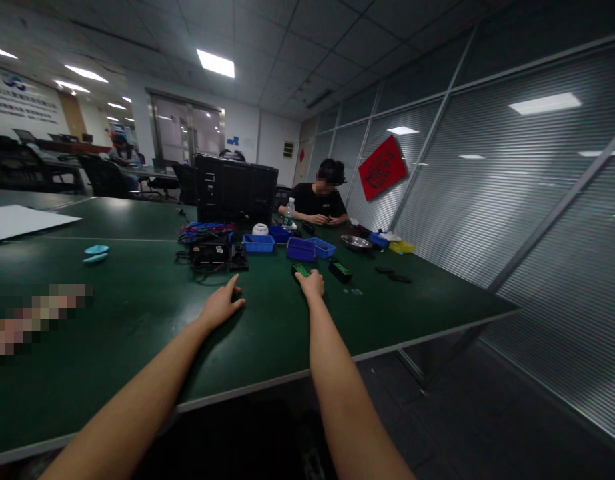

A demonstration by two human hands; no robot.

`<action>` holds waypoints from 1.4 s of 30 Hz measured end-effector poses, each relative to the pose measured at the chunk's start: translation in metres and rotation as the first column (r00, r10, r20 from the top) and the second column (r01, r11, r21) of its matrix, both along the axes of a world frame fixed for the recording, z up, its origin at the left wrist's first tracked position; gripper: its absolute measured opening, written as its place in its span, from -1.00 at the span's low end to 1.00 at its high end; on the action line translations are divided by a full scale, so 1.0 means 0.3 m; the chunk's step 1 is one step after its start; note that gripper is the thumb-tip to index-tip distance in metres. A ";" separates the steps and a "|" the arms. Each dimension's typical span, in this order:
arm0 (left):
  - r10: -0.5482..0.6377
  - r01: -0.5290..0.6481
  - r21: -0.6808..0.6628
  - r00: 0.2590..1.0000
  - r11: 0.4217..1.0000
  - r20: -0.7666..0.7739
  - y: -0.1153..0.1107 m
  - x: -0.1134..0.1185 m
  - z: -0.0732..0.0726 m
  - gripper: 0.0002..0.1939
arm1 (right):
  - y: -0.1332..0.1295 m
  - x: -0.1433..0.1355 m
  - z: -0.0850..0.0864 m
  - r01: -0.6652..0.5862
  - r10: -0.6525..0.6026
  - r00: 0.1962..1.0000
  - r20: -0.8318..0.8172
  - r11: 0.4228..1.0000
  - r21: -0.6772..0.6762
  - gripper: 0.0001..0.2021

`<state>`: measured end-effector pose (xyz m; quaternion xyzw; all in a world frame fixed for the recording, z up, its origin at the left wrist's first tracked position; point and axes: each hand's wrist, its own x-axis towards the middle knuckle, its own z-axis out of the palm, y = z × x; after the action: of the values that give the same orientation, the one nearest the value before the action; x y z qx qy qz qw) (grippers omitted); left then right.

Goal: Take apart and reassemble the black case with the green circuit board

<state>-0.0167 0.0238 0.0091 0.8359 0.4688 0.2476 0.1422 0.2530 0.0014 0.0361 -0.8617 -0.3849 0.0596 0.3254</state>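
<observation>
My left hand [222,305] rests on or just over the green table [267,333], its thumb and fingers apart and nothing in it. Farther right, my right hand [312,284] grips the near side of a black box with a green circuit board [301,270] on top; the fingers partly cover it. A second black box with a green board [340,269] stands to the right of that hand. Two small clear pieces [356,292] lie nearer the table edge. Blue bins [301,249] are just beyond my right hand.
A black power unit [210,253] with cables and a black monitor [236,190] stand behind my left hand. Farther back are a bottle [289,213], a metal plate [356,243] and a seated person [320,200]. Light blue items [96,251] lie at left.
</observation>
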 end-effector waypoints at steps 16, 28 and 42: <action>0.006 -0.006 -0.004 1.000 1.000 -0.013 -0.003 -0.002 0.003 -0.27 | 0.020 0.009 -0.041 0.088 -0.090 0.995 0.045 0.995 0.036 -0.55; 0.107 -0.121 0.180 0.991 0.976 0.085 -0.002 0.006 0.009 -0.31 | 0.021 -0.294 -0.031 -0.526 0.526 0.850 0.028 0.850 -0.021 -0.56; 0.074 -0.072 0.056 0.997 0.996 -0.028 0.002 0.057 0.033 -0.56 | 0.046 -0.244 -0.065 -0.364 0.363 0.930 0.058 0.931 0.006 -0.64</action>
<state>0.0003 0.0243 0.0191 0.8255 0.4940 0.2529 0.1028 0.1798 0.0152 0.0166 -0.7741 -0.5472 0.0916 0.3048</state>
